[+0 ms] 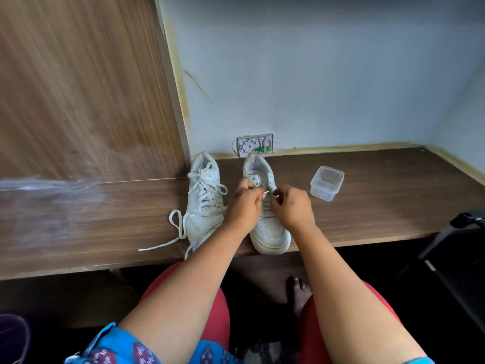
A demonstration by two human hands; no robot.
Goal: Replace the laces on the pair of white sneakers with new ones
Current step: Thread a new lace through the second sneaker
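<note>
On the wooden desk (pixel 367 195), the left sneaker (pixel 203 203) is laced, its ends loose. The left hand (pixel 242 203) and right hand (pixel 292 206) each pinch a lace tip (pixel 265 192) over the right sneaker (pixel 267 227), which looks about half threaded.

blue patterned sleeve (pixel 115 348), red trousers (pixel 210 311), bare forearms.

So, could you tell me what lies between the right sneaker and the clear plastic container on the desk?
In the head view, only bare wooden desk shows between the right sneaker and the clear plastic container; they stand apart.
</note>
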